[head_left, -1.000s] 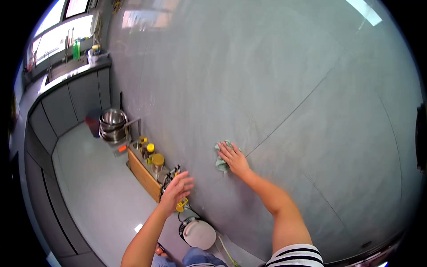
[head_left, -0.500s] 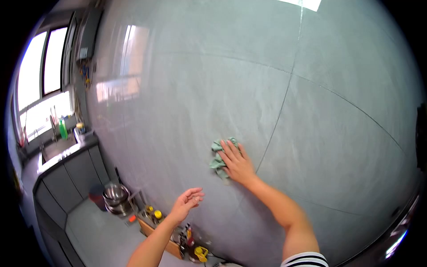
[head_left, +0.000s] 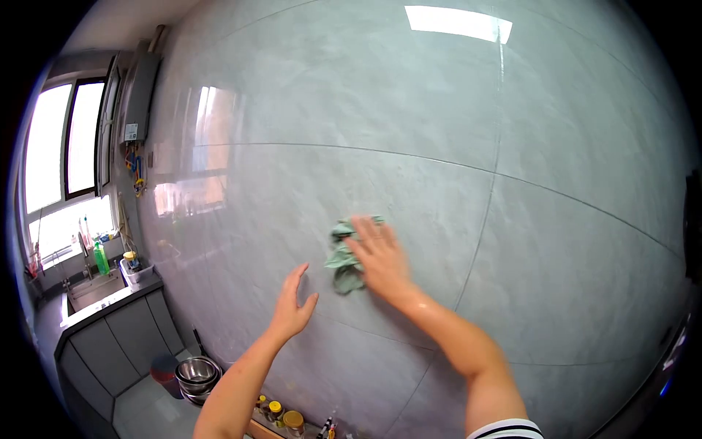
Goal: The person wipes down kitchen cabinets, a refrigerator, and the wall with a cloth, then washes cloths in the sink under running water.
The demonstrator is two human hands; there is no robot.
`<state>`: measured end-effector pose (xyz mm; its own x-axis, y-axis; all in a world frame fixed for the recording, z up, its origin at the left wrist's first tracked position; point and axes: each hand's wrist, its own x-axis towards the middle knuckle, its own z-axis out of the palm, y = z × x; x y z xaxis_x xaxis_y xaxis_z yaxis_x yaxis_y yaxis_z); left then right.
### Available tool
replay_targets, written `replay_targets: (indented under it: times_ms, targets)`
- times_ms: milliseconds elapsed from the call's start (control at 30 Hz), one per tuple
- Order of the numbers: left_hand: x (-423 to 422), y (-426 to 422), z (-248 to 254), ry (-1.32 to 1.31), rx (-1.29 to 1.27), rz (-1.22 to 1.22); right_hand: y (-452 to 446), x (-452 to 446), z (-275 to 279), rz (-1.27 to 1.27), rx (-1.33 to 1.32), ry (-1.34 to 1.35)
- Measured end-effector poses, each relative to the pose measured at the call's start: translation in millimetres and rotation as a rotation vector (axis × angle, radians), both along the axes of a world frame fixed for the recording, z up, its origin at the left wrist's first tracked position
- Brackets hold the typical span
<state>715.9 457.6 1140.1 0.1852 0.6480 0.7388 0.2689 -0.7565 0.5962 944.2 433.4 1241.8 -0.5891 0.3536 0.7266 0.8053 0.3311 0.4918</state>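
Observation:
A crumpled green cloth (head_left: 346,272) lies against the grey tiled wall (head_left: 409,95). My right hand (head_left: 380,256) presses it flat to the tiles, fingers pointing up and slightly blurred; part of the cloth is hidden under the palm and fingers. To the left and a little lower, my left hand (head_left: 294,304) is raised close to the wall, thumb apart from the fingers, with nothing in it.
At the far left are a sink (head_left: 95,291), a green bottle (head_left: 101,257) and grey cabinets (head_left: 131,331). Stacked metal bowls (head_left: 197,372) stand below them. Jars with yellow lids (head_left: 275,407) line the wall's foot. A window (head_left: 84,139) is at upper left.
The view has tilted upward, showing more wall and less floor. My right hand has moved with the cloth up the wall. My left hand has risen, its thumb now spread from the fingers.

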Motion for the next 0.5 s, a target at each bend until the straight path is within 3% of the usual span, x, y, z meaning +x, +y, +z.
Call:
replay_targets:
  times_ms: [133, 233, 300, 433, 500]
  targets:
    - [-38.1, 49.7, -20.5, 0.055, 0.125, 0.165, -40.7, 40.9, 66.0, -0.331, 0.448, 0.3]
    - [-56.3, 79.5, -33.2, 0.094, 0.149, 0.29, -9.2, 10.5, 93.8, -0.446, 0.643, 0.417]
    - [-61.7, 108.0, -39.8, 0.17, 0.27, 0.381, 31.2, -42.6, 91.4, -0.242, 0.566, 0.414]
    - [-84.0, 118.9, -36.7, 0.315, 0.153, 0.253, 87.1, -127.0, 33.4, -0.018, 0.092, 0.126]
    - [-104.7, 126.0, -37.8, 0.413, 0.171, 0.219, 89.0, -122.9, 17.7, -0.089, 0.073, 0.007]
